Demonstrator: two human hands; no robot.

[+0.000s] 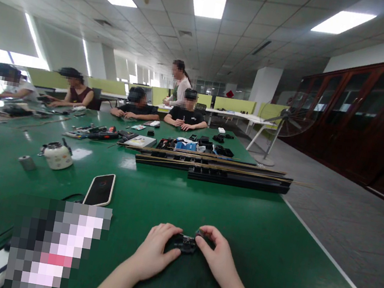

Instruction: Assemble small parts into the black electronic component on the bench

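Observation:
A small black part [185, 244] rests low over the green table [256, 243], close to the near edge. My left hand [155, 251] curls around its left side, fingers bent, thumb pressed at the part. From the right, my right hand [216, 253] pinches its upper right corner with fingertips closed. Both hands grip the same piece; its underside is hidden.
A phone [100, 189] lies face up to the left, beside a white kettle-like pot [57, 155] and a small grey cylinder [27, 162]. Long black rails [224, 171] lie across the table further back. Several people sit at the far end. A fan [284, 120] stands on the floor at the right.

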